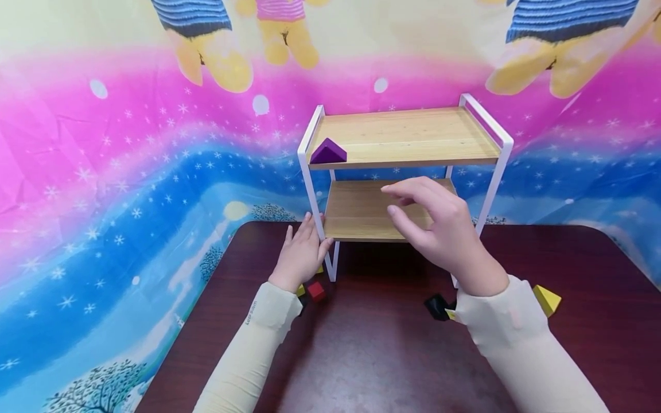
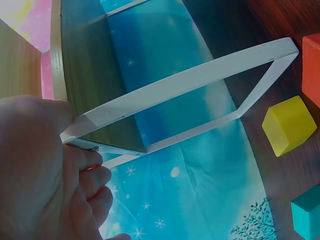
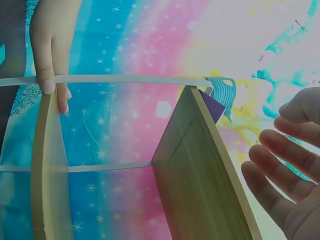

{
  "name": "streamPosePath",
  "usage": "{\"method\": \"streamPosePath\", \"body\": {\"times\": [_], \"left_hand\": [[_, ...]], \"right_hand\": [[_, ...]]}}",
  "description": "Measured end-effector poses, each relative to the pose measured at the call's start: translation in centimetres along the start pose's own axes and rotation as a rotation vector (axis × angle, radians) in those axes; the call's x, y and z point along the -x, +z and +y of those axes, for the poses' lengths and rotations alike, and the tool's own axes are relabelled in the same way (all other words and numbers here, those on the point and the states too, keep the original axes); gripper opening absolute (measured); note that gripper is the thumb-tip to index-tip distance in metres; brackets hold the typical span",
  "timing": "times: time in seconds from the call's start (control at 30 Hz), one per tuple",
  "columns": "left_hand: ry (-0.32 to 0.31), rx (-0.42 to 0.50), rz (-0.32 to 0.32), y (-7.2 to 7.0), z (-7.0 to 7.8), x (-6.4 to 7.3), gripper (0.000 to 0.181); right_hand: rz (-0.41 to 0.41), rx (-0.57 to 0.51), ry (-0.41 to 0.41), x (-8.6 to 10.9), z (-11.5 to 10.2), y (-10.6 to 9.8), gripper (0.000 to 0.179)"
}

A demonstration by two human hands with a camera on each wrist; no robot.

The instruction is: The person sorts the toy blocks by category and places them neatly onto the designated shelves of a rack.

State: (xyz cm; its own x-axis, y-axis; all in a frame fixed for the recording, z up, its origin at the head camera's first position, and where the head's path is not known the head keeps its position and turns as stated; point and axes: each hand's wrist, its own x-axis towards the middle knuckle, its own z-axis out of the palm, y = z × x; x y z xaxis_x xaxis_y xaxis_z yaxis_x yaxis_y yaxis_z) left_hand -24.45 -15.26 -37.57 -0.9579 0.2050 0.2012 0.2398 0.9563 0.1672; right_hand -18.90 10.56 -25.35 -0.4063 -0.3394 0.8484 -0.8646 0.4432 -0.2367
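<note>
A two-tier shelf rack with wooden boards and a white frame stands on the table. My left hand holds its left front leg at the lower board's end, thumb across the front and fingers along the outer side. In the left wrist view, the thumb presses on the white frame. A purple triangular block sits on the top board's front left corner. My right hand hovers in front of the rack, holding nothing, fingers loosely bent and thumb apart. The right wrist view shows its relaxed fingers near the top board.
Left of the rack lie a red block, a yellow block and a teal block. A black block and a yellow triangular block lie at the right, near my right sleeve. Behind the table hangs a printed cloth.
</note>
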Motion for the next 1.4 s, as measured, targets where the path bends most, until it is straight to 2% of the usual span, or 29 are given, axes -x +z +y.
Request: {"method": "streamPosePath", "body": {"times": [0.27, 0.63, 0.97, 1.2, 1.4], "left_hand": [[0.012, -0.028, 0.024, -0.3, 0.1, 0.1, 0.064], [0.003, -0.036, 0.003, -0.2, 0.2, 0.2, 0.064], [0.012, -0.024, 0.013, 0.0, 0.0, 0.1, 0.065], [0.000, -0.006, 0.005, 0.0, -0.2, 0.2, 0.064], [0.014, -0.006, 0.011, 0.1, -0.2, 0.0, 0.064]], "right_hand": [[0.017, -0.027, 0.041, 1.9, 0.5, 0.1, 0.034], [-0.013, -0.028, 0.158, 4.7, 1.8, -0.1, 0.035], [0.039, -0.028, 0.252, 6.9, 2.9, -0.3, 0.037], [0.040, 0.013, 0.286, 7.7, 3.6, -0.9, 0.035], [0.044, 0.064, 0.324, 9.0, 4.3, -1.5, 0.036]]}}
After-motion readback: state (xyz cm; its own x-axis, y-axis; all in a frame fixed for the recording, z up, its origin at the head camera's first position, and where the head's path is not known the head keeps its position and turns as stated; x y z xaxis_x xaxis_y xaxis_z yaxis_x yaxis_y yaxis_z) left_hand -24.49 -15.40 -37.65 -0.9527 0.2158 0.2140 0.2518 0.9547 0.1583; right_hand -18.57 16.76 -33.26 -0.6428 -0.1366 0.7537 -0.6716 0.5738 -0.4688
